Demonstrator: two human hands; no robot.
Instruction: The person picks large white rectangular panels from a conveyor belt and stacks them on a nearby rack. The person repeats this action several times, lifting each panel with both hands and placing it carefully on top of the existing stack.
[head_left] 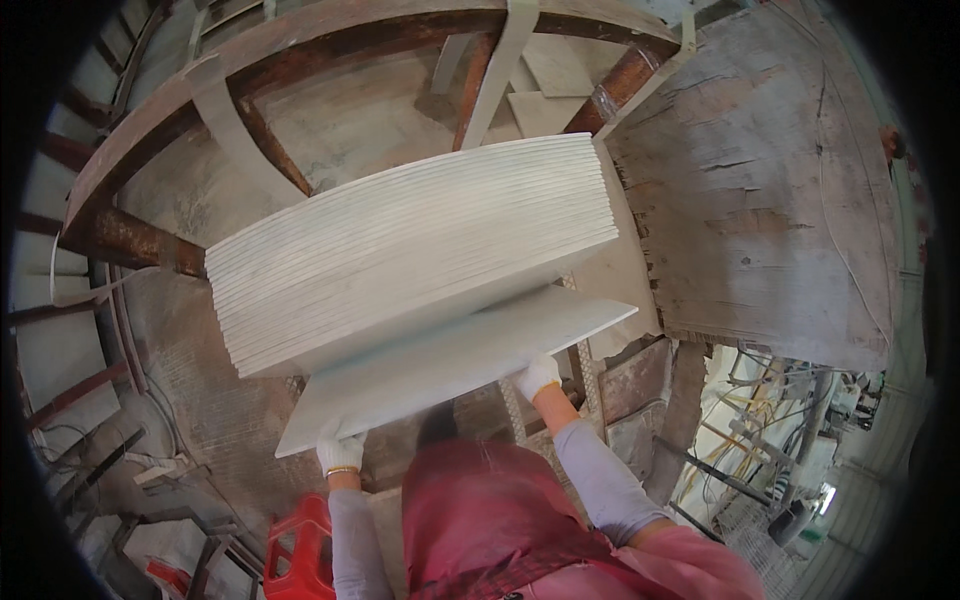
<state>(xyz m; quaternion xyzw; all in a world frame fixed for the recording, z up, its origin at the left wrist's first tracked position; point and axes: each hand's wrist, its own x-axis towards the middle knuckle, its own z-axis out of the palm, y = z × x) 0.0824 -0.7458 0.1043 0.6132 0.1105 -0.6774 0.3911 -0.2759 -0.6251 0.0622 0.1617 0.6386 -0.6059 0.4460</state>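
Note:
A long, thin pale grey slab [460, 352] is tilted in front of me, its near edge toward my body. My left hand [338, 452], in a white glove, grips that edge near the slab's left end. Farther right, my right hand [538, 376], gloved too, is closed on the same edge; the fingers of both hands are partly hidden by the slab. Just beyond stands a thick stack of similar slabs [415, 245], set on edge and packed side by side. Whether the held slab touches the stack at its far edge, I cannot tell.
Behind the stack runs a rusty curved metal frame [360, 40] with upright bars. A worn wooden board [760, 190] stands at the right. A red plastic stool [300, 548] is by my left forearm. Tangled rods and cables [770, 430] lie at the lower right.

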